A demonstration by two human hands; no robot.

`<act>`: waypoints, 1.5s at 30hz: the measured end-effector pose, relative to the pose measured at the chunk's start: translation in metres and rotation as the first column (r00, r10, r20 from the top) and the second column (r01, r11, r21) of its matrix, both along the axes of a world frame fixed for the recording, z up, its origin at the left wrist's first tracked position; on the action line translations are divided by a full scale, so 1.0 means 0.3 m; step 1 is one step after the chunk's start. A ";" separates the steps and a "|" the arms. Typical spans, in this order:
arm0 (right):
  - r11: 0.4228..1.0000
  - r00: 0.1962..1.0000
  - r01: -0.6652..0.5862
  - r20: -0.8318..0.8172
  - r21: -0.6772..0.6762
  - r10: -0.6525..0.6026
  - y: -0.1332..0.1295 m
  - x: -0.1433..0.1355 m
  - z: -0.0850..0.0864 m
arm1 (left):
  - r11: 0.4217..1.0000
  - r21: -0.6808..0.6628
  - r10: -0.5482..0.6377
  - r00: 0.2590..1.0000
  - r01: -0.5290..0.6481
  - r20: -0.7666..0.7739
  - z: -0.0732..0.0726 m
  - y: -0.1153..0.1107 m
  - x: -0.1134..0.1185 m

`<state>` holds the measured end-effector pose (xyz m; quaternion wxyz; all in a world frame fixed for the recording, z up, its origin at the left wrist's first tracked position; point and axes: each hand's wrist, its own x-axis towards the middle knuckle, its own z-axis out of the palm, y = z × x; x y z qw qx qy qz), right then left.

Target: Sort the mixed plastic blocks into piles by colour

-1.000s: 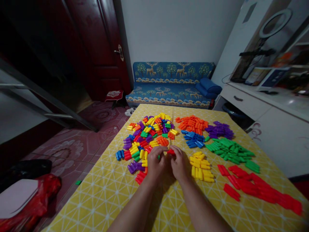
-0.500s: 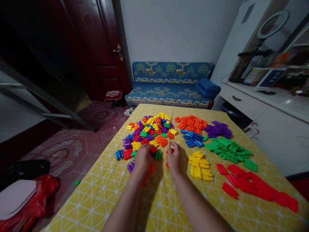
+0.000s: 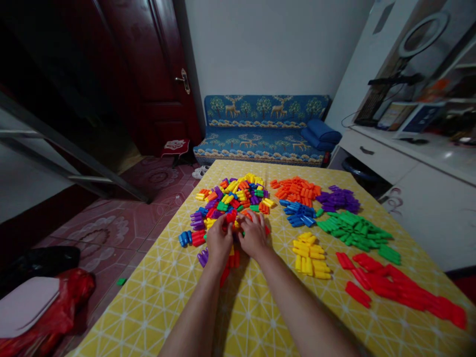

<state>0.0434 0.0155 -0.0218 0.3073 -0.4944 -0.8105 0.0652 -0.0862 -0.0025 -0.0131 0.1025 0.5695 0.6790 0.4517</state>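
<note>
My left hand [image 3: 219, 242] is closed on a red plastic building block [image 3: 231, 216], pinched between thumb and fingers at the near edge of a mixed-colour pile of blocks [image 3: 238, 192]. Close beside it, my right hand [image 3: 254, 236] bends its fingers down over the pile's front. Whatever lies under those fingers is mostly hidden; a bit of green and some red show around them. Below the hands are a few red blocks [image 3: 235, 260], and a purple block [image 3: 203, 257] lies left of my left wrist. The blocks look like joined, round-tipped tubes.
Sorted by colour on the yellow tablecloth [image 3: 260, 317] are orange [image 3: 297, 191], blue [image 3: 299, 213], purple [image 3: 338, 199], green [image 3: 355, 230], yellow [image 3: 310, 255] and red blocks [image 3: 405, 290]. A green block [image 3: 121, 281] is on the floor. Beyond the table stands a blue sofa [image 3: 256, 136].
My right hand has moved left and slightly forward, from beside the pile to next to my left hand. My left hand has lifted the red block a little. The view shifted slightly.
</note>
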 end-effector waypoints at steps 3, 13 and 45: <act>1.000 0.999 0.026 0.035 -0.003 -0.025 0.005 -0.003 -0.002 | 1.000 -0.002 -0.015 1.000 0.015 -0.005 -0.002 -0.001 0.004; 0.996 0.999 0.049 0.000 0.070 -0.049 -0.002 -0.006 0.012 | 1.000 0.003 -0.001 0.999 0.001 0.055 -0.001 0.002 0.008; 0.964 0.969 0.205 -0.175 0.167 -0.176 -0.138 0.190 -0.014 | 0.990 -0.133 -0.009 0.921 -0.046 -0.389 0.031 -0.015 -0.064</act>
